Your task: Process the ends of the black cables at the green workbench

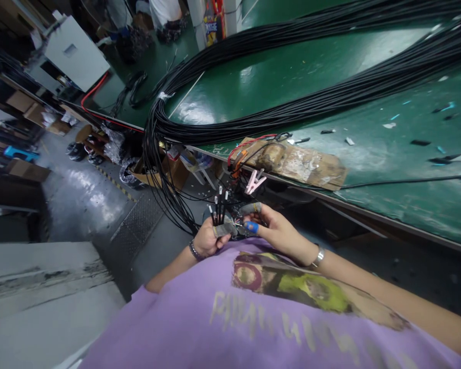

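My left hand is closed around several black cables, whose white-tipped ends stick up above the fist. Grey wrapping covers its thumb. Fine coloured wire ends fan out beside that thumb. Just right of them is my right hand, its thumb and index finger apart, the thumb tip close to the wires. Whether it touches them I cannot tell. Blue tape is on the right thumb and a grey cover on the index finger. The cables hang from a large black cable bundle.
The bundle lies looped on a green table. A worn wooden board and a pink clip are at its near edge. Black and blue scraps litter the right side. A white machine stands far left, cardboard boxes below.
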Available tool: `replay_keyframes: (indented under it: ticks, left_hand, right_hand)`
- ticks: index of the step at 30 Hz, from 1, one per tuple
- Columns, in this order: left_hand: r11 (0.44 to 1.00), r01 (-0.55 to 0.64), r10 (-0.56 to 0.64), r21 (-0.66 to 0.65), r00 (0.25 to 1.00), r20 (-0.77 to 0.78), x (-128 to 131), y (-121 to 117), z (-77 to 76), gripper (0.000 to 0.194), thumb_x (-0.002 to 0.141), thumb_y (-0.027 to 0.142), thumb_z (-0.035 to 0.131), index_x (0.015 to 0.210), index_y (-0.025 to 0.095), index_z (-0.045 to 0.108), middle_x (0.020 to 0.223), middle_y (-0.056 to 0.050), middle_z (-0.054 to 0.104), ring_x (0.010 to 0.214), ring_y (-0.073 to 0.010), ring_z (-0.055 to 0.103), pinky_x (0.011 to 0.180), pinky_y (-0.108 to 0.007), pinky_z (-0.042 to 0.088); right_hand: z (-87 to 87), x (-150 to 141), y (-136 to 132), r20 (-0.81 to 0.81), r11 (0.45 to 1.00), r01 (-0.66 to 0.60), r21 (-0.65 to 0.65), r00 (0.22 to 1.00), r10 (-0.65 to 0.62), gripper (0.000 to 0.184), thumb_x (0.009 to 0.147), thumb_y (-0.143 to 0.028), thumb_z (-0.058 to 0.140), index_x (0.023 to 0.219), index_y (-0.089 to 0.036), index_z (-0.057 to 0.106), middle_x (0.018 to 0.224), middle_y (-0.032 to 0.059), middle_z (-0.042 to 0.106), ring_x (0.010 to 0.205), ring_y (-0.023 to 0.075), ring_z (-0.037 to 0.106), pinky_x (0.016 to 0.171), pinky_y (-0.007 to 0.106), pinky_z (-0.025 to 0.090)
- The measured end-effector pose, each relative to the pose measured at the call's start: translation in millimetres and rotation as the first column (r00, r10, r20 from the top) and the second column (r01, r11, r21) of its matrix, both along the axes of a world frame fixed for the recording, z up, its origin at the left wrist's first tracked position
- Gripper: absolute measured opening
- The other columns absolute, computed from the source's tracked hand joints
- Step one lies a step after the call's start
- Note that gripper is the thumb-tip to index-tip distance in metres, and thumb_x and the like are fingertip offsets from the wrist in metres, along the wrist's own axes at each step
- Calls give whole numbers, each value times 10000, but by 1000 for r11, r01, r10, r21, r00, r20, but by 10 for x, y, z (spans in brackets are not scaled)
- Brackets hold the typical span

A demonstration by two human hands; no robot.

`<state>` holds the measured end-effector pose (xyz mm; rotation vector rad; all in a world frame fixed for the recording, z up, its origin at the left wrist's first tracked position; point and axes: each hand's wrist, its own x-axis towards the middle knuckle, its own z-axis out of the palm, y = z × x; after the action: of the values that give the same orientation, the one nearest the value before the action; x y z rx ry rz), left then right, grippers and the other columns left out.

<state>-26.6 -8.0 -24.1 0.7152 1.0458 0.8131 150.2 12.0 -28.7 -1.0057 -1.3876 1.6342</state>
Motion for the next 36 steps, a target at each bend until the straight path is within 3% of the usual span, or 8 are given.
replay_keyframes:
  ticks: [11,17,23,27,31,36]
  left_hand:
    - [1000,12,-11,23,1000,-13,12,-10,-31,519,534,603,734,594,140,509,343,80,381,265,-15,230,304,-186,114]
    - [999,46,-45,5,998,-31,25,-22,-17,495,553,572,741,563,144,492,342,76,393,262,-16,241,298,-184,125]
    - [995,98,-94,31,989,-112,21,-25,13,487,561,523,761,508,140,467,359,70,406,272,-7,259,301,-178,133]
    - [998,65,-66,-15,996,-55,14,-11,-3,482,542,539,761,542,143,486,336,76,393,258,-14,237,294,-181,128]
    - [999,26,-25,-36,1000,12,18,16,-16,496,501,552,775,598,141,516,322,83,380,251,-18,227,292,-182,114]
    - [997,66,-65,-44,998,19,22,27,-14,487,519,539,774,642,128,543,324,81,391,248,-16,220,297,-187,106]
  right_hand:
    - [-54,-22,-22,-8,998,-28,-47,1000,27,398,703,-486,679,949,-203,543,805,14,597,737,153,581,707,318,514]
    - [-96,-47,-13,3,998,-66,2,998,66,398,723,-508,658,948,-203,538,805,12,598,731,149,583,705,317,515]
    - [-83,-55,-4,59,999,-48,19,997,47,453,701,-472,695,1034,-197,559,930,56,650,844,191,629,773,357,536]
    - [-8,-27,5,3,997,-67,-25,998,67,463,696,-470,697,1054,-196,591,988,68,674,952,222,626,857,391,514]
    - [38,-8,24,-27,992,-82,-95,996,80,415,734,-523,643,945,-165,656,910,68,695,866,214,634,841,398,507]
    - [50,-33,36,-10,994,-106,-17,994,106,410,710,-528,668,911,-170,663,837,41,683,802,192,623,795,371,517]
